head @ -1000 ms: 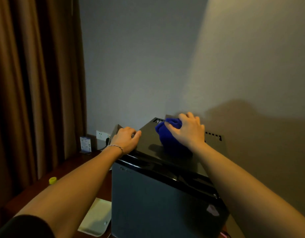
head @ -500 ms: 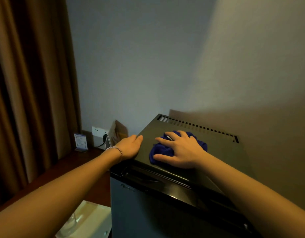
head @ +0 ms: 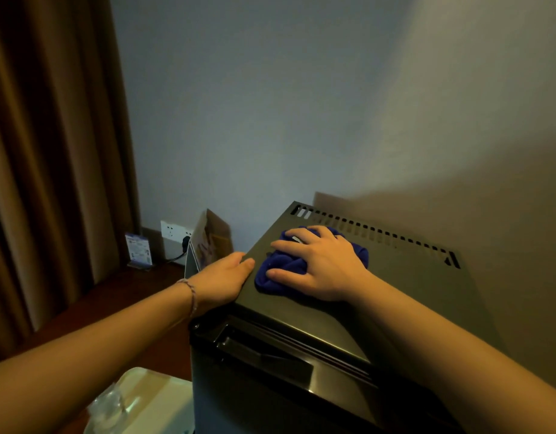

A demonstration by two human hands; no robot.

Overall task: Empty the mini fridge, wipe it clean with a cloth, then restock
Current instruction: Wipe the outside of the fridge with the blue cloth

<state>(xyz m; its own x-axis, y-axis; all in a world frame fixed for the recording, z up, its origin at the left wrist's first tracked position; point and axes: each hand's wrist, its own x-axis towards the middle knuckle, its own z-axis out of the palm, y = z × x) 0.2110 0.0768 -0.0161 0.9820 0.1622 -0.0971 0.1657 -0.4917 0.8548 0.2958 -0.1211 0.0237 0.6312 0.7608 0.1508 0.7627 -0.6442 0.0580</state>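
Observation:
A black mini fridge [head: 405, 296] stands against the wall with its door closed and a row of vent slots along its top back edge. A bunched blue cloth [head: 278, 270] lies on the left part of the fridge top. My right hand [head: 320, 264] presses flat on the cloth, fingers spread and pointing left. My left hand [head: 223, 277] rests with straight fingers against the top left edge of the fridge, just left of the cloth.
A white tray [head: 157, 399] with a clear plastic item sits on the dark wooden surface [head: 120, 305] left of the fridge. A folded card [head: 207, 242], a small blue sign [head: 139, 250] and a wall socket [head: 175, 231] stand behind. A brown curtain [head: 51, 151] hangs at left.
My right hand drew the blue cloth from the back left of the fridge top toward the front and flattened onto it. The left hand stayed at the fridge's left edge, its fingers straighter.

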